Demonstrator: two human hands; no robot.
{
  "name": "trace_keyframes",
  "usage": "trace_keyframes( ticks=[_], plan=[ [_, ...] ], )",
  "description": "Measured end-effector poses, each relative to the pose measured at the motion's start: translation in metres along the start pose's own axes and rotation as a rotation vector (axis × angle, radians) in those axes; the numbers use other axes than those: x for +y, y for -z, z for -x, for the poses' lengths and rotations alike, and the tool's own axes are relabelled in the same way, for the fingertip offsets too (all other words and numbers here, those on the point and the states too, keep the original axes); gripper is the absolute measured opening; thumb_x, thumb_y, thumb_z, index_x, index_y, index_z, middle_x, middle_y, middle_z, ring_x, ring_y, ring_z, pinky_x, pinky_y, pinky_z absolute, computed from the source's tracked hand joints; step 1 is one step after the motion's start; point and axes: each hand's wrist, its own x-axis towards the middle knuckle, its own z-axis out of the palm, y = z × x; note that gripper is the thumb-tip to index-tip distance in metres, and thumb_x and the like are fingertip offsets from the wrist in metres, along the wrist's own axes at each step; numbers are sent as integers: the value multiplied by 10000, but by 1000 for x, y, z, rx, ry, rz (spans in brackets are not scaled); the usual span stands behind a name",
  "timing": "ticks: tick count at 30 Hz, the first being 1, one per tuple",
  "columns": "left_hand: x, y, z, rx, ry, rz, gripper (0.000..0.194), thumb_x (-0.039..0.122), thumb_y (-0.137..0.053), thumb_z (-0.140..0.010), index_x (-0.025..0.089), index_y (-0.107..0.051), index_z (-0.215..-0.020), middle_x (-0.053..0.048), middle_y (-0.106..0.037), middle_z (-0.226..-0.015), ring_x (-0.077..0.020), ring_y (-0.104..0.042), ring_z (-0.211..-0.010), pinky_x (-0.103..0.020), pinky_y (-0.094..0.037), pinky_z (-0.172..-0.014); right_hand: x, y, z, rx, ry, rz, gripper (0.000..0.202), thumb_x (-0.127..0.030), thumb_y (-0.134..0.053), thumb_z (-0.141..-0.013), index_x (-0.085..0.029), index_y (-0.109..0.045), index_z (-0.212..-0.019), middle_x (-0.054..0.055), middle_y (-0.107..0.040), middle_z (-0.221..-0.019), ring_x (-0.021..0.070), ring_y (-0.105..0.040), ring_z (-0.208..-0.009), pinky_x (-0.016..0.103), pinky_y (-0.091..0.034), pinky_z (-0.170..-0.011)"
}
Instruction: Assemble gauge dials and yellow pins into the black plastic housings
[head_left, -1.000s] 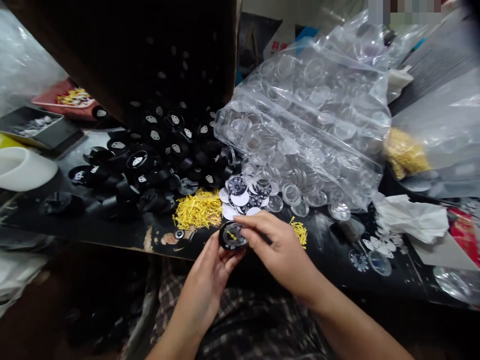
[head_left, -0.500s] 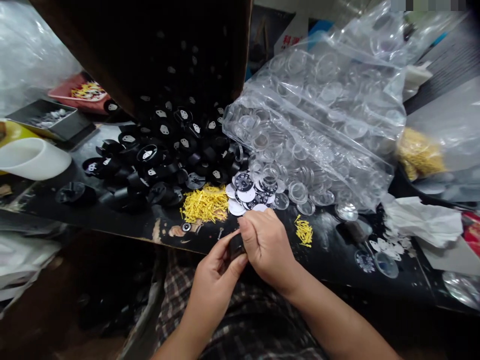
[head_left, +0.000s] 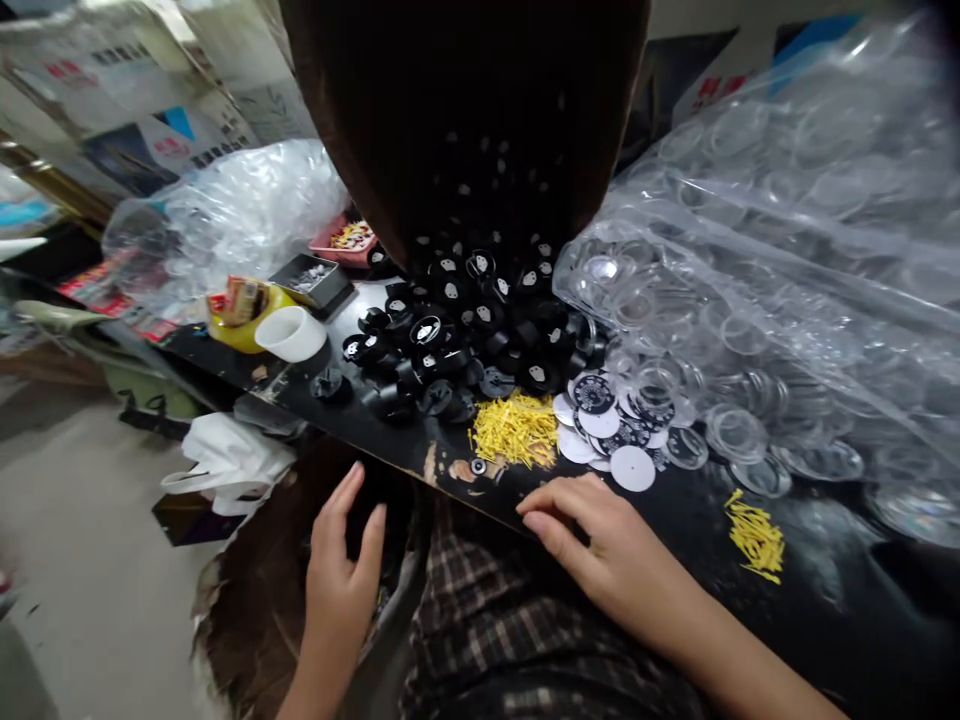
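My left hand (head_left: 343, 560) is over the open box below the table's front edge, fingers apart, with nothing in it. My right hand (head_left: 592, 535) rests by the table edge, thumb and fingers apart and nothing seen between them. Just beyond it lie printed black and white discs (head_left: 632, 468) and a heap of yellow pins (head_left: 514, 430). Black round housings (head_left: 427, 335) are piled behind the pins, spilling from a large dark box (head_left: 480, 80). A small black and white ring (head_left: 478, 467) lies near the front edge.
Clear lids (head_left: 739, 433) and a plastic bag of them (head_left: 750, 260) fill the right. A smaller yellow pile (head_left: 756, 538) lies nearer. At left stand a white cup (head_left: 291, 334), a grey tray (head_left: 330, 290) and a pink tray (head_left: 341, 245). Below is a brown box (head_left: 247, 610).
My hands have separated. The black part they held is out of them, and my left hand has moved left over the lower box. The view has turned left.
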Motion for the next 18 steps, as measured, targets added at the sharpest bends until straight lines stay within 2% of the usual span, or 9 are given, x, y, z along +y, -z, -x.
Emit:
trace_keyframes(
  ticks=[1, 3, 5, 7, 10, 13, 16, 18],
  plan=[
    [8, -2, -17, 14, -48, 28, 478, 360, -550, -885, 297, -460, -1350, -55, -492, -1392, -250, -483, -1233, -422, -333, -1076, -3, -2, -1, -17, 18, 8, 183, -324, -452, -957, -262, -623, -944, -26, -663, -931, 168, -567, -850, 328, -368, -775],
    [20, -8, -53, -8, -94, 109, 511, 368, -552, -883, 268, -436, -1371, -78, -467, -1413, -253, -482, -1241, -406, -362, -1059, -5, -3, -1, -24, 17, 24, 191, -321, -441, -960, -259, -620, -937, -24, -660, -926, 170, -567, -853, 333, -369, -775],
    [21, -14, -85, -49, -106, 108, 570, 383, -595, -851, 240, -430, -1377, -99, -444, -1429, -272, -459, -1264, -422, -350, -1067, -3, -3, 3, -36, -31, 25, 206, -340, -429, -966, -264, -618, -944, -23, -653, -925, 170, -561, -853, 331, -370, -765],
    [15, -20, -104, -78, -120, 104, 551, 389, -617, -834, 230, -472, -1342, -101, -506, -1370, -275, -496, -1228, -440, -361, -1057, 1, -3, 7, -59, -85, 12, 216, -356, -421, -971, -270, -617, -942, -27, -648, -918, 166, -555, -847, 330, -366, -765],
    [4, -25, -109, -43, -145, 107, 506, 390, -615, -838, 214, -500, -1299, -105, -569, -1278, -258, -554, -1156, -428, -412, -1018, 2, -6, 9, -97, -106, 3, 222, -347, -413, -976, -267, -614, -923, -34, -647, -905, 162, -552, -839, 343, -346, -796],
    [-1, -27, -102, 82, -169, 83, 523, 375, -622, -840, 188, -471, -1304, -129, -539, -1289, -249, -543, -1168, -404, -423, -1015, -2, -9, 7, -136, -82, 15, 225, -326, -408, -977, -257, -614, -918, -31, -651, -918, 163, -550, -836, 354, -335, -812],
    [1, -24, -97, 216, -196, 23, 566, 340, -641, -832, 169, -434, -1330, -151, -499, -1312, -262, -496, -1216, -424, -374, -1058, -6, -10, 4, -153, -64, 19, 225, -315, -410, -972, -247, -617, -915, -23, -651, -915, 166, -546, -832, 349, -345, -788],
    [8, -21, -92, 263, -216, -19, 572, 318, -658, -820, 156, -446, -1326, -157, -506, -1289, -276, -477, -1230, -441, -346, -1077, -8, -10, 3, -158, -55, 23, 222, -306, -414, -969, -247, -621, -914, -19, -650, -913, 169, -544, -833, 343, -354, -773]
  ],
)
